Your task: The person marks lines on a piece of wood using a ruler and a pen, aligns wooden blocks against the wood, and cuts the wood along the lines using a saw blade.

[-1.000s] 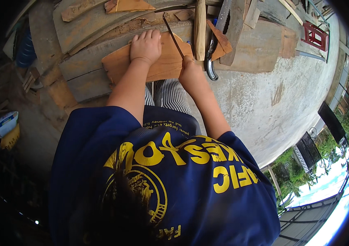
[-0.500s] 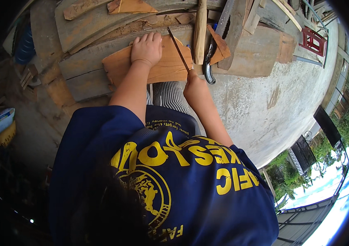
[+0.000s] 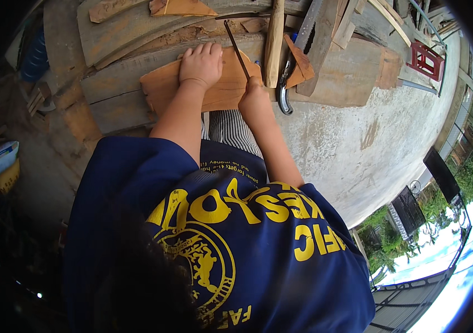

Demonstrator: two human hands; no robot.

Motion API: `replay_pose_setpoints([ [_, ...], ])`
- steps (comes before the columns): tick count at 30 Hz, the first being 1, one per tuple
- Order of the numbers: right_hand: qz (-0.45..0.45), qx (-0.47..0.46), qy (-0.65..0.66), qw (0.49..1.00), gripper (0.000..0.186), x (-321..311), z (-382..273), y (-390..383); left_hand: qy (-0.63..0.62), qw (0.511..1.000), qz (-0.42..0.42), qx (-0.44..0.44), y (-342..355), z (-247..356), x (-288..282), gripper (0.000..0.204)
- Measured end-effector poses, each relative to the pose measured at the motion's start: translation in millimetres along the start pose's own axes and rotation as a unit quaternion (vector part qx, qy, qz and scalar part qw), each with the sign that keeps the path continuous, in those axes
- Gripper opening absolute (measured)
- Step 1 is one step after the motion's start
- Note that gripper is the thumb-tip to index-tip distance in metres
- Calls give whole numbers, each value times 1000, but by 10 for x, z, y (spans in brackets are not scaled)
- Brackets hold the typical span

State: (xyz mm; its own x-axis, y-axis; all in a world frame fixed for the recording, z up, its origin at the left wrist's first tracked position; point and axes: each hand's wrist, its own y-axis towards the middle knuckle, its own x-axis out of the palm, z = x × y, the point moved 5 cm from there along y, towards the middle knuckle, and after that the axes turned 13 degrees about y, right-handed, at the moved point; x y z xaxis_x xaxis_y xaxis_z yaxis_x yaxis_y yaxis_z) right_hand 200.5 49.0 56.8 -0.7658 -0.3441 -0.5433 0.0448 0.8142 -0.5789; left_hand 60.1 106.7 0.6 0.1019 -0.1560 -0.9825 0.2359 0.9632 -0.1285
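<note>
A reddish-brown wooden board (image 3: 164, 91) lies across the near edge of the plank surface, above my striped trousers. My left hand (image 3: 200, 66) presses on its top, fingers bent at the far edge and holding it steady. In my right hand (image 3: 255, 100) is the handle end of a long, thin, dark file-like tool (image 3: 235, 47). The tool slants away to the left over the board's right end; whether it touches the wood I cannot tell. My right fingers are wrapped round its grip, which they hide.
Right of the board lie a pale wooden stick (image 3: 273, 47), a hand saw (image 3: 285, 101) with a curved handle, and a pointed wood offcut (image 3: 301, 65). Grey planks (image 3: 353, 72) extend beyond them. A red plastic stool (image 3: 425, 60) stands at the far right.
My right hand has moved slightly left and nearer to me, taking the file-like tool with it. My left hand stays on the board.
</note>
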Motion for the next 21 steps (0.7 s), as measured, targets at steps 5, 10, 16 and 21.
replay_pose_setpoints([
  [5,-18,73,-34,997,12,-174,5,-419,0,1000,14,1,-50,-28,29,18],
  [10,-4,49,-10,999,12,-72,55,-251,9,1000,14,0,-43,-27,33,18],
  [16,-5,77,-11,997,8,-178,172,-553,-3,999,39,3,-46,-18,32,17],
  [21,-28,38,-1,999,8,-47,56,-298,7,1000,13,2,-38,-33,21,16],
])
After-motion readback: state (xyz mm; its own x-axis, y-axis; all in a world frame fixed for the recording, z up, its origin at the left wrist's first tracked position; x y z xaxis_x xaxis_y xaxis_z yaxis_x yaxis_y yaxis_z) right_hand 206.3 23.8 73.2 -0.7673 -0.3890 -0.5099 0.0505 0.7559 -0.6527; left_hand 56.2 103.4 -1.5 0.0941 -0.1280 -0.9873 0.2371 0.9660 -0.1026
